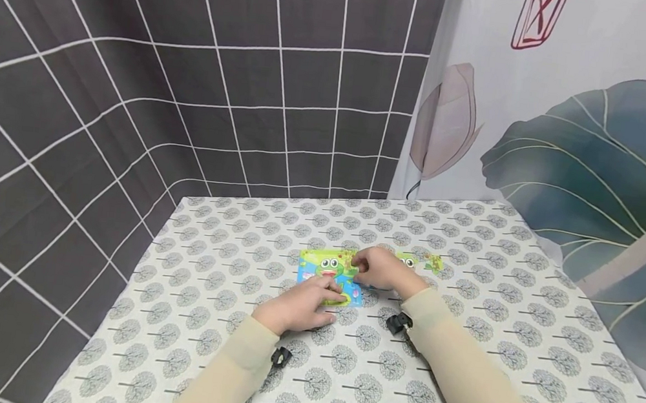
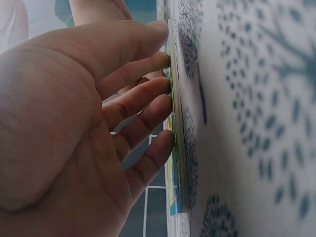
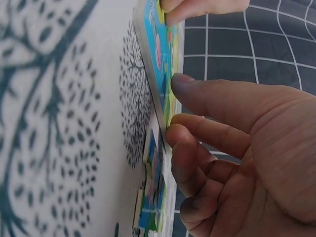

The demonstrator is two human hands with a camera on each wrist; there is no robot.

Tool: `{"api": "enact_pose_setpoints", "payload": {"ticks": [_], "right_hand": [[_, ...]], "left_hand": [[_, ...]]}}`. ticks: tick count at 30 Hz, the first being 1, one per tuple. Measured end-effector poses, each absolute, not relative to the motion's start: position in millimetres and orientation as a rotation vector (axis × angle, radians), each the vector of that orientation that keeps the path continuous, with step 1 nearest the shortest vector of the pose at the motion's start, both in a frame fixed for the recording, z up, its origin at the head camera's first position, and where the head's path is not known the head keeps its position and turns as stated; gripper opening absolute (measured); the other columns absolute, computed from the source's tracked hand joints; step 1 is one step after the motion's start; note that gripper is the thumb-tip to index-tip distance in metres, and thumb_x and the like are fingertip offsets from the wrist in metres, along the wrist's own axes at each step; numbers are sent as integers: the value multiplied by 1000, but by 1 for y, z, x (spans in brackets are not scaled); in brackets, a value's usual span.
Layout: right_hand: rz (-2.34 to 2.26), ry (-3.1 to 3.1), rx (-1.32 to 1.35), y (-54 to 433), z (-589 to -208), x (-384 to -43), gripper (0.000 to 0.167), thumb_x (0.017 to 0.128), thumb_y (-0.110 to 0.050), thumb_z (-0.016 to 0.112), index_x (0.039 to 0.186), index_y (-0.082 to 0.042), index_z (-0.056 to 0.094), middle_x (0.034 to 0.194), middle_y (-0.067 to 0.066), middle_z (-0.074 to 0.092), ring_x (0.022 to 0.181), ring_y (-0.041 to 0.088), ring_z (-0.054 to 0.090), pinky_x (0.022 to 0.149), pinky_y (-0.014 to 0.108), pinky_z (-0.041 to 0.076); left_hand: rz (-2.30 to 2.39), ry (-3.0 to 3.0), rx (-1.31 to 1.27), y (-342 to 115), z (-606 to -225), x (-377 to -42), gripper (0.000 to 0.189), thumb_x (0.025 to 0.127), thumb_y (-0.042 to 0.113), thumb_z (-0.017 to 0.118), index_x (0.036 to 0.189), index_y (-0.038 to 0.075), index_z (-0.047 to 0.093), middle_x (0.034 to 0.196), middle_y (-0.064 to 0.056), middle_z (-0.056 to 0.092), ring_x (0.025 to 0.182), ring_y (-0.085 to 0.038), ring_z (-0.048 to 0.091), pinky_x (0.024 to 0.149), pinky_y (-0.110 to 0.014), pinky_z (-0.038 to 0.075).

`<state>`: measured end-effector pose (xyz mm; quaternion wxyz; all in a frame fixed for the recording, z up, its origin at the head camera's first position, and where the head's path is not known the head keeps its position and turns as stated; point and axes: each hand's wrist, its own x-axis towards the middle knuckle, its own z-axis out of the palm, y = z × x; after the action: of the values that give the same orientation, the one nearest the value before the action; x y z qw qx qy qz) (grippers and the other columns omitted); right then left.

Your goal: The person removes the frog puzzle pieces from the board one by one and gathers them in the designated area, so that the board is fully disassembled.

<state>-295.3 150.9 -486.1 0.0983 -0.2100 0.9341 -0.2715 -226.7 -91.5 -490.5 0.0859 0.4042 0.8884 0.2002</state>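
Your left hand [image 1: 307, 300] has its fingers reaching out and spread a little, the tips resting on the frog puzzle board [image 1: 328, 268], which lies flat on the tree-print tablecloth [image 1: 365, 368] in front of you. Your right hand [image 1: 383, 269] is at the board's right side, thumb on the printed face, index finger near the edge and the other fingers curled in; I can't tell whether you have a piece pinched there. Past that hand lie a frog-eyed puzzle section [image 1: 407, 259], partly hidden by it, and a small green puzzle piece [image 1: 434, 263] farther right. You seem to be fitting or pressing something along the board's right side, with the left hand as a steadying weight. The next move probably calls for lining up the edges, then pressing lightly so nothing nearby lifts
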Motion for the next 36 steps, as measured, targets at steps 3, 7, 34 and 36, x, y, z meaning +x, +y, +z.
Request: {"api": "enact_pose_setpoints", "payload": {"ticks": [3, 7, 34, 36], "right_hand": [[-818, 2744, -589, 148, -486, -294, 44, 84, -18, 86, 124, -3, 73, 79, -2, 62, 70, 14, 54, 74, 34, 53], [-824, 2738, -550, 146, -487, -293, 44, 82, -18, 89, 122, -5, 75, 78, -1, 62, 68, 15, 53, 71, 33, 51], [-914, 2734, -481, 140, -485, -295, 28, 79, -7, 88, 97, -10, 68, 82, 2, 64, 73, 18, 59, 70, 32, 55], [-942, 2728, -472, 140, -485, -297, 22, 81, -8, 86, 95, -10, 69, 80, 2, 64, 69, 17, 59, 66, 32, 55]], "left_hand": [[579, 2647, 1211, -92, -491, -227, 48, 97, 28, 76, 142, 15, 67, 144, 0, 59, 155, -30, 30, 128, -47, 23], [549, 2651, 1206, -92, -490, -227, 48, 98, 29, 74, 143, 16, 66, 144, 1, 59, 155, -28, 30, 128, -45, 23], [436, 2678, 1258, -89, -489, -225, 47, 100, 26, 71, 146, 17, 63, 154, 2, 55, 145, -23, 45, 126, -42, 28], [432, 2676, 1266, -88, -490, -225, 47, 100, 25, 70, 146, 17, 63, 155, 2, 54, 146, -25, 44, 127, -43, 28]]}}
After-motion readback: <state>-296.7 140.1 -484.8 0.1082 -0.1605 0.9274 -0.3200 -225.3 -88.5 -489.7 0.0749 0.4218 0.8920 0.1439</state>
